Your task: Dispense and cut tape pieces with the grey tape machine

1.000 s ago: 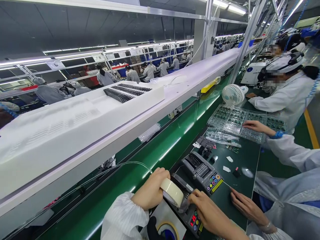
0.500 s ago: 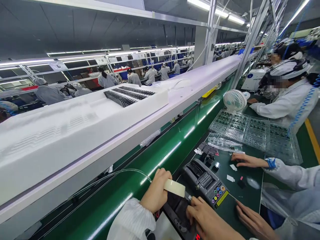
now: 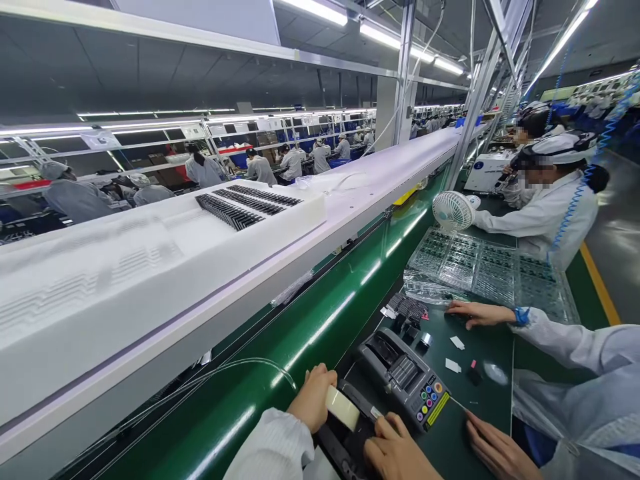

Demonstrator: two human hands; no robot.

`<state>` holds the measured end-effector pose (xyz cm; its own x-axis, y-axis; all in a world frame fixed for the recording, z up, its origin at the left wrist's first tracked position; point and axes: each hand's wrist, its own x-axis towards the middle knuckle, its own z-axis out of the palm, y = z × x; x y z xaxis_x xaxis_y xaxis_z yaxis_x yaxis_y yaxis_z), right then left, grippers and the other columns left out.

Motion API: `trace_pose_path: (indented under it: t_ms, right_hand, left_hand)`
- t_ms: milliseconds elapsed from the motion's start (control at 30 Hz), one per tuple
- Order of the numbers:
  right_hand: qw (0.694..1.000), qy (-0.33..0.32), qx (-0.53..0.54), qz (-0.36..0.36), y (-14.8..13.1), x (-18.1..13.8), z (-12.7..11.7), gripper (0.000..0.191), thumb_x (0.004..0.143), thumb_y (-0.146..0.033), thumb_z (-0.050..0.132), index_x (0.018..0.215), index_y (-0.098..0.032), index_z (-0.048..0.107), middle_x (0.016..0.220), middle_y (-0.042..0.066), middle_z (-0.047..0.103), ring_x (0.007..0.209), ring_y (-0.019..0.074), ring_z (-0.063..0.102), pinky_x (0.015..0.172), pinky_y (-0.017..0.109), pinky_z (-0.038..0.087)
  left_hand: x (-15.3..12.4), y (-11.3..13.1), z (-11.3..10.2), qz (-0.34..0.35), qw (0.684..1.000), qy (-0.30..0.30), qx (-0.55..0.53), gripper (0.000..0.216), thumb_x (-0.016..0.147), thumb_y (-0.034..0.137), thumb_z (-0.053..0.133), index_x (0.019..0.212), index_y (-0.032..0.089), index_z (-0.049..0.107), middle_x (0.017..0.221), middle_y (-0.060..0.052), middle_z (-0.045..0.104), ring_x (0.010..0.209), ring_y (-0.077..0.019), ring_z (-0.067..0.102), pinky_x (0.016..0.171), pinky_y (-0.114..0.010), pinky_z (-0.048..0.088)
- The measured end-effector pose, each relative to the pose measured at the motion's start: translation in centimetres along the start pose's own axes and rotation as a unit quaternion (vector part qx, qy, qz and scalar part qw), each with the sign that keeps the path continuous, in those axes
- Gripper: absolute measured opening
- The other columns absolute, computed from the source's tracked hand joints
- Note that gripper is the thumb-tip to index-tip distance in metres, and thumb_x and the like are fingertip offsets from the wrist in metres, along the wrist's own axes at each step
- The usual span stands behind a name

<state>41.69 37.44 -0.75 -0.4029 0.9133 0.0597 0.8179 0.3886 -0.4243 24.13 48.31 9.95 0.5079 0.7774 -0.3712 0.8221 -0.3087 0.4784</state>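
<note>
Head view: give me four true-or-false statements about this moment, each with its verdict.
1. The left hand holds a tape roll. True.
2. The right hand holds the tape roll. False: it is beside a dark dispenser.
3. A co-worker's hand lies just beside clear trays of circuit boards. True.
4. A fan stands on the white foam block. False: the fan stands on the bench beyond the trays.
</note>
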Motion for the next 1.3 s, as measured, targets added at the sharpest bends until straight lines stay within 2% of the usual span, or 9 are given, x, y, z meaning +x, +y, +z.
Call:
trace_pose_path:
  t_ms: [167, 233, 333, 500, 600, 733, 933, 1100, 1300]
  right_hand:
    - [1.000, 0.012, 0.018, -0.003, 0.9, -0.7, 0.1, 0.019, 0.087, -0.038, 0.045, 0.074, -0.027, 0.053, 0.066, 0.000, 0.058, 0.077, 0.0187, 0.054, 0.080, 0.037, 0.043]
    - [1.000, 0.012, 0.028, 0.001, 0.6, -0.7, -0.6, 0.012, 0.085, -0.036, 0.048, 0.078, -0.028, 0.054, 0.071, 0.001, 0.061, 0.079, 0.0189, 0.054, 0.079, 0.036, 0.043]
    - [0.998, 0.004, 0.056, 0.006, -0.1, -0.8, -2.4, 0.004, 0.081, -0.031, 0.053, 0.082, -0.030, 0.057, 0.074, 0.002, 0.062, 0.083, 0.0198, 0.055, 0.080, 0.035, 0.043]
    - [0.992, 0.010, 0.123, 0.031, -0.1, -2.0, -5.4, 0.030, 0.077, -0.018, 0.046, 0.096, -0.034, 0.062, 0.093, 0.005, 0.061, 0.090, 0.0197, 0.057, 0.076, 0.032, 0.048]
    - [0.991, 0.016, 0.127, 0.050, 0.1, -2.6, -6.1, 0.042, 0.074, -0.009, 0.039, 0.098, -0.033, 0.064, 0.100, 0.005, 0.060, 0.094, 0.0186, 0.057, 0.075, 0.030, 0.049]
    - [0.994, 0.025, 0.098, 0.034, 0.1, -2.8, -5.5, 0.049, 0.068, -0.005, 0.041, 0.099, -0.036, 0.064, 0.101, 0.003, 0.062, 0.097, 0.0188, 0.056, 0.082, 0.031, 0.048]
    - [0.996, 0.047, 0.071, 0.012, -1.1, -2.2, -5.8, 0.030, 0.076, -0.010, 0.043, 0.081, -0.032, 0.064, 0.077, 0.002, 0.062, 0.085, 0.0175, 0.056, 0.083, 0.030, 0.043]
    - [0.988, 0.027, 0.107, 0.109, -2.4, -1.0, -6.7, 0.026, 0.088, -0.021, 0.033, 0.087, -0.026, 0.058, 0.091, 0.003, 0.059, 0.087, 0.0169, 0.052, 0.083, 0.034, 0.042]
    - [0.957, 0.026, 0.171, 0.232, -3.3, -1.5, -5.4, 0.017, 0.085, -0.035, 0.043, 0.088, -0.019, 0.046, 0.095, 0.005, 0.052, 0.093, 0.0200, 0.047, 0.085, 0.038, 0.038]
  left_hand:
    - [0.9, -0.5, 1.5, 0.012, 0.999, -0.020, 0.038, 0.029, 0.055, -0.005, 0.049, 0.068, 0.019, 0.039, 0.089, -0.002, 0.046, 0.097, -0.0227, 0.049, 0.100, -0.051, 0.028]
    - [0.6, -0.2, 1.6, 0.004, 0.998, -0.011, 0.060, 0.036, 0.054, -0.005, 0.048, 0.078, 0.020, 0.043, 0.097, -0.004, 0.048, 0.105, -0.0274, 0.047, 0.098, -0.061, 0.026]
    - [-0.5, 0.6, 1.3, 0.013, 0.997, -0.020, 0.075, 0.048, 0.053, -0.005, 0.046, 0.093, 0.023, 0.047, 0.112, -0.008, 0.048, 0.114, -0.0305, 0.045, 0.092, -0.063, 0.034]
    - [-2.1, 1.6, 1.1, 0.029, 0.994, -0.025, 0.105, 0.047, 0.059, 0.003, 0.050, 0.102, 0.021, 0.053, 0.127, -0.014, 0.047, 0.135, -0.0410, 0.026, 0.099, -0.076, 0.013]
    - [-2.3, 1.9, 1.5, 0.058, 0.992, -0.017, 0.114, 0.046, 0.063, 0.005, 0.048, 0.105, 0.022, 0.052, 0.126, -0.013, 0.049, 0.137, -0.0392, 0.023, 0.099, -0.078, 0.004]
    - [-2.2, 2.2, 1.5, 0.104, 0.989, -0.018, 0.101, 0.043, 0.065, 0.007, 0.047, 0.105, 0.023, 0.053, 0.113, -0.008, 0.055, 0.118, -0.0287, 0.045, 0.105, -0.070, 0.013]
    - [-2.2, 1.7, 0.4, 0.103, 0.992, 0.011, 0.072, 0.034, 0.064, 0.004, 0.046, 0.095, 0.017, 0.054, 0.108, -0.010, 0.053, 0.109, -0.0247, 0.048, 0.097, -0.042, 0.040]
    - [-2.5, 1.3, 0.1, 0.101, 0.993, 0.012, 0.057, 0.028, 0.068, 0.002, 0.041, 0.086, 0.018, 0.055, 0.101, -0.008, 0.054, 0.103, -0.0222, 0.050, 0.086, -0.035, 0.044]
    - [-3.8, 2.0, -1.8, 0.101, 0.994, 0.017, 0.041, 0.026, 0.073, 0.002, 0.040, 0.085, 0.016, 0.058, 0.096, -0.007, 0.054, 0.098, -0.0201, 0.050, 0.085, -0.034, 0.042]
